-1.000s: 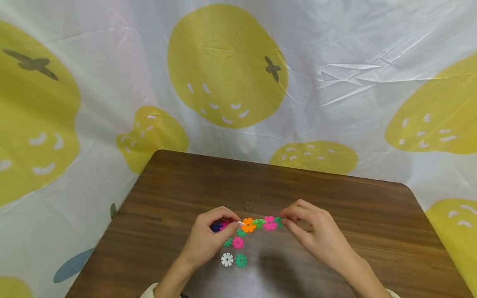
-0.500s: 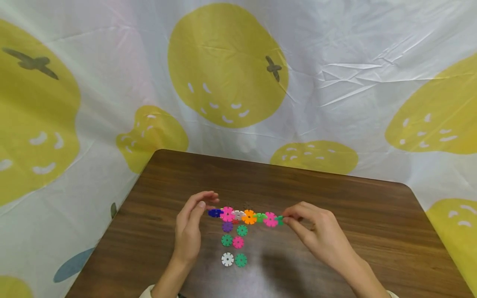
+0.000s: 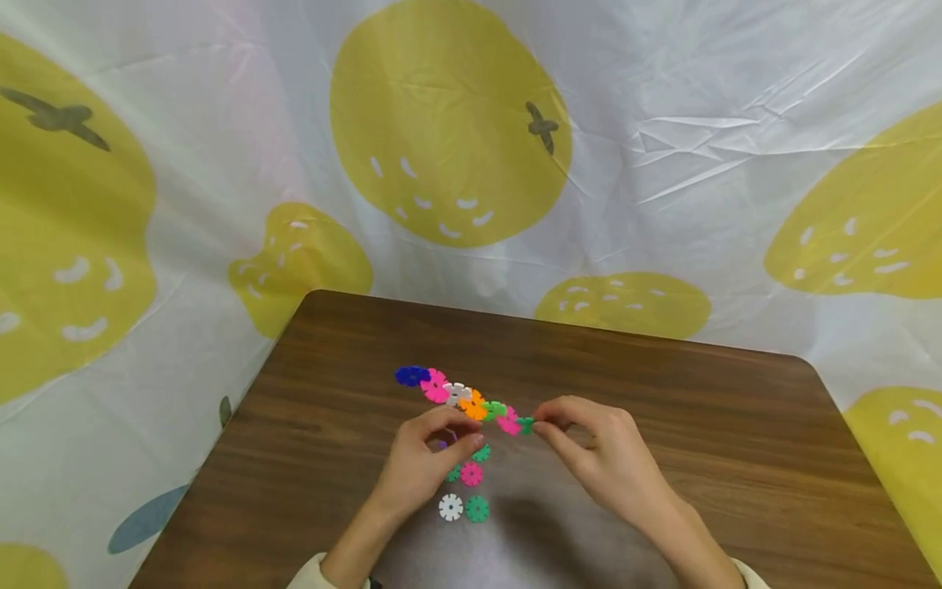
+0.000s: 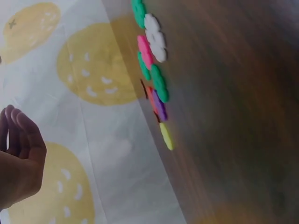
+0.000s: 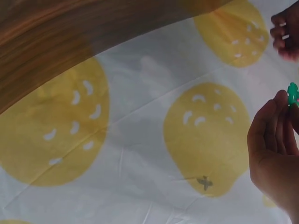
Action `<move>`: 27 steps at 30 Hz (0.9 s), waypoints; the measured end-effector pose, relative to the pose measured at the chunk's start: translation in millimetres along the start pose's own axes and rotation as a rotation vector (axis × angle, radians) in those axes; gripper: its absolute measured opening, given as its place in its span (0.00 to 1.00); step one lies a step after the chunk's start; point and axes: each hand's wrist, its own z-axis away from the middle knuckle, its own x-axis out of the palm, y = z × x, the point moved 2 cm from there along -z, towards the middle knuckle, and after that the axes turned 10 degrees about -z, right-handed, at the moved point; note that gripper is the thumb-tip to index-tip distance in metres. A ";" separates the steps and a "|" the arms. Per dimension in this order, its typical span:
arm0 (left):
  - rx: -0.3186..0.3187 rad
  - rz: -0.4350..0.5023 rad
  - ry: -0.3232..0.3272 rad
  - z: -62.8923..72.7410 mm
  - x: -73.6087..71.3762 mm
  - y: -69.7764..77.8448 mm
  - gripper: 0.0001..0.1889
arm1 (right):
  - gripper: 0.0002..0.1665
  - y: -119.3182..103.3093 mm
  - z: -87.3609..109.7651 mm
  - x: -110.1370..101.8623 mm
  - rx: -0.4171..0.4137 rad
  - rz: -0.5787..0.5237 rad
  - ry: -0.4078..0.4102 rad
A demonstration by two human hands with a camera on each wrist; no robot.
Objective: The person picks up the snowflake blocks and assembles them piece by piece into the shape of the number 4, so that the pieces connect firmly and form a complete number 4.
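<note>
In the head view my right hand (image 3: 607,442) pinches the green disc (image 3: 525,425) at the right end of a chain of notched snowflake discs (image 3: 456,394). From there the chain slants up and left through pink, light green, orange, white and pink to a dark blue disc (image 3: 412,376). My left hand (image 3: 423,462) is just below the orange disc, fingers relaxed, thumb and index apart. Whether it touches the chain cannot be made out. The right wrist view shows my right hand (image 5: 273,149) holding the green disc (image 5: 293,93); the left wrist view shows my left hand (image 4: 23,154) loosely curved.
Loose discs lie on the brown wooden table (image 3: 662,409) under the chain: a white disc (image 3: 451,507), a green disc (image 3: 477,509), a pink disc (image 3: 472,474) and several more, some behind my left hand. A patterned cloth (image 3: 625,204) hangs behind the table.
My left hand first gripped near the white disc, let go leftward, then came back right, beneath the chain. The chain's blue end has risen away and left; the right hand keeps the green end, shifting slightly left.
</note>
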 end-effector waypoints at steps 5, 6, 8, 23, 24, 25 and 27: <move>0.054 -0.007 0.004 -1.0 5.9 7.1 0.08 | 0.09 -1.1 -3.7 10.6 0.009 -0.021 -0.015; 0.057 0.001 0.007 -1.1 6.8 7.8 0.08 | 0.09 -1.1 -4.0 12.4 0.010 -0.026 -0.016; 0.060 0.014 0.014 -1.2 8.1 8.7 0.07 | 0.08 -0.7 -4.5 15.9 0.010 -0.036 -0.017; 0.080 0.070 0.066 1.9 5.6 5.8 0.04 | 0.07 16.9 5.0 23.3 0.026 -0.030 -0.034; 0.082 0.063 0.074 1.9 4.4 5.7 0.04 | 0.08 21.8 6.9 23.3 0.037 -0.011 -0.034; 0.083 0.057 0.081 2.0 3.3 5.2 0.04 | 0.09 27.1 9.3 23.9 0.051 0.009 -0.038; 0.083 0.048 0.091 2.1 1.3 4.9 0.04 | 0.11 38.5 15.4 27.6 0.071 0.047 -0.057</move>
